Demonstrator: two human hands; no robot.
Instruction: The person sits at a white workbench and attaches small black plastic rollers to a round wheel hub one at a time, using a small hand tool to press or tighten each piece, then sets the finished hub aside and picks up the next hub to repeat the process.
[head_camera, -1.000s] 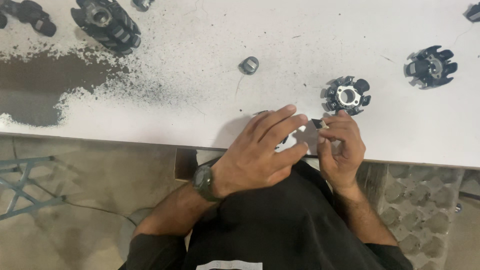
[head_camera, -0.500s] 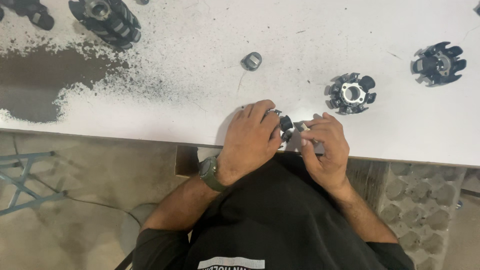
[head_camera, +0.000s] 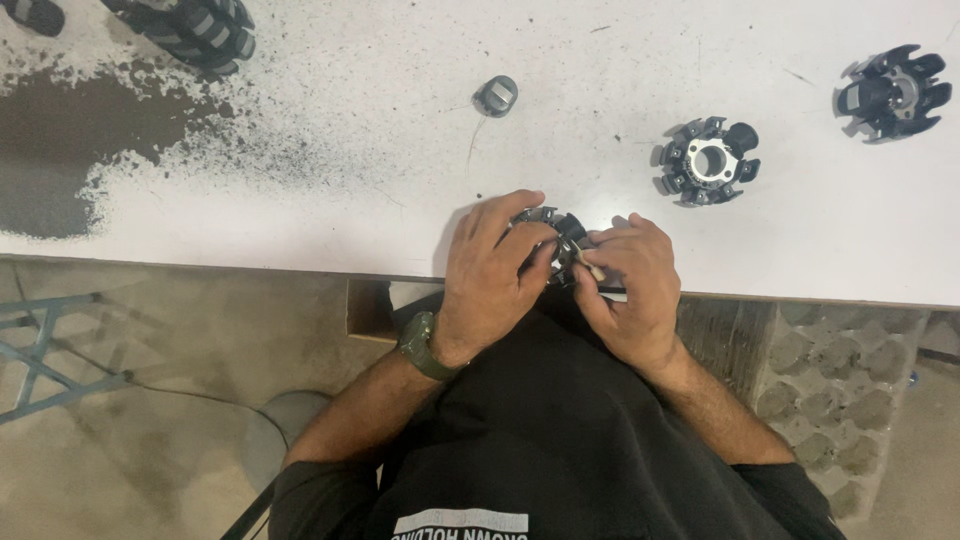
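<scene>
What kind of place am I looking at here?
Probably a small workshop bench: black toothed ring parts lie on a worn white table with chipped paint, above a bare concrete floor, while both hands work another part.

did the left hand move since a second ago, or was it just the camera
Yes. The left hand was spread flat over the black toothed part beside the table edge; now its fingers are curled around it, close against the right hand.

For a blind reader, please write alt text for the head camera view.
Both hands, left hand and right hand, grip a small dark toothed part at the edge of a white table. Similar parts lie beyond.
</scene>
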